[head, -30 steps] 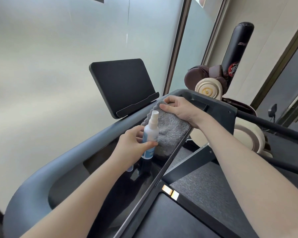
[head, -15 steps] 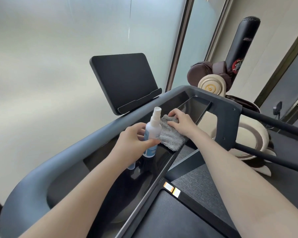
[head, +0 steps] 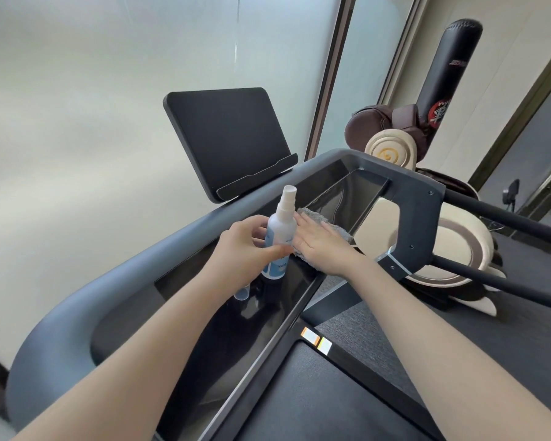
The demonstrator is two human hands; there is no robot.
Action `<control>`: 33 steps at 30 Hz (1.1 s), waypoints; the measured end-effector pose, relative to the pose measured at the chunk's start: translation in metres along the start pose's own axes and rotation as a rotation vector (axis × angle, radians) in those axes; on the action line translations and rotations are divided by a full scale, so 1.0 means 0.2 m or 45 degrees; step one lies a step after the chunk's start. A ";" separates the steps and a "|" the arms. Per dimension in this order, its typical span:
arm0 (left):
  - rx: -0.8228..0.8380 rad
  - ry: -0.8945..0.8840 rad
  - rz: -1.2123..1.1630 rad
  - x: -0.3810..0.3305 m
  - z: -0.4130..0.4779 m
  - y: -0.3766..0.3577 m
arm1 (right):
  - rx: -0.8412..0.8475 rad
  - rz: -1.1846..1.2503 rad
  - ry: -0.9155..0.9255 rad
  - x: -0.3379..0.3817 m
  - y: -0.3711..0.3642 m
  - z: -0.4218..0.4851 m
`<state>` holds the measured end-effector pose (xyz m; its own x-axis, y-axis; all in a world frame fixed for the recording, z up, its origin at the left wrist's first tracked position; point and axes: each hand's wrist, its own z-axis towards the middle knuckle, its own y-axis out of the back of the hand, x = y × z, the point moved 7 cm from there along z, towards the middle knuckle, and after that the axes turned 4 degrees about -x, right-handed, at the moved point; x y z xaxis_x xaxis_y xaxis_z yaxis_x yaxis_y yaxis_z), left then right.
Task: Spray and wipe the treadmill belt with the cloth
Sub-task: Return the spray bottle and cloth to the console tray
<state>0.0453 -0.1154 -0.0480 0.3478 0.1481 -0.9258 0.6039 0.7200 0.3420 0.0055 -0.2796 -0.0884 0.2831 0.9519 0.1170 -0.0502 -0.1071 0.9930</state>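
Dragged back along the console (head: 236, 329), the cloth (head: 339, 230) now sits just beside the bottle (head: 282, 227).
The belt (head: 315, 393) below looks untouched, so the real job hasn't begun; my right hand (head: 318, 243) presses flat on the cloth, my left hand (head: 245, 246) curls round the bottle.

One view only: head-worn, wide-angle, tilted. Faces forward and down; left hand (head: 245, 246) and right hand (head: 322, 246) close, mid-frame; belt (head: 309, 402) nearer me than my fingers (head: 304, 222).

Lettering on the punching bag (head: 452, 74) and spray bottle (head: 282, 229) label is too blurred to read.
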 end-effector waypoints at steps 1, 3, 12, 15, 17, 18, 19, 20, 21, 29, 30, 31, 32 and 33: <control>0.001 0.004 0.000 0.00 0.00 0.00 | 0.013 -0.008 -0.007 0.00 0.00 0.00; 0.000 0.009 -0.013 0.00 0.00 0.00 | 0.038 0.007 -0.011 0.01 0.00 0.00; 0.009 0.017 -0.015 0.00 0.00 0.01 | -0.900 0.347 0.021 0.13 0.35 -0.45; 0.009 0.013 -0.033 0.00 0.00 0.00 | -0.901 0.355 0.214 0.35 0.37 -0.65; 0.007 0.016 -0.059 0.00 0.00 0.00 | -0.773 0.347 0.263 0.48 0.31 -0.68; 0.007 0.019 -0.071 0.00 0.00 0.01 | -0.699 0.336 0.248 0.53 0.27 -0.67; 0.009 0.022 -0.077 0.00 0.00 0.01 | -0.636 0.322 0.213 0.56 0.23 -0.65; 0.010 0.024 -0.081 0.01 0.00 0.01 | -0.589 0.305 0.167 0.58 0.20 -0.62; 0.011 0.025 -0.081 0.01 0.01 0.01 | -0.562 0.290 0.119 0.59 0.18 -0.59; 0.014 0.032 -0.089 0.01 0.01 0.01 | -0.579 0.446 -0.175 0.61 0.09 -0.47; 0.017 0.029 -0.087 0.02 0.01 0.01 | -0.589 0.448 -0.186 0.61 0.08 -0.47; 0.017 0.026 -0.085 0.02 0.02 0.01 | -0.605 0.461 -0.190 0.61 0.07 -0.47; 0.014 0.023 -0.087 0.02 0.02 0.01 | -0.617 0.484 -0.183 0.60 0.07 -0.47; 0.014 0.020 -0.094 0.02 0.02 0.01 | -0.625 0.515 -0.175 0.59 0.07 -0.49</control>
<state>0.0504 -0.1152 -0.0493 0.2909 0.1051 -0.9510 0.6353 0.7220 0.2741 -0.0547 -0.1400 -0.0620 0.2684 0.8149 0.5136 -0.6014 -0.2748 0.7502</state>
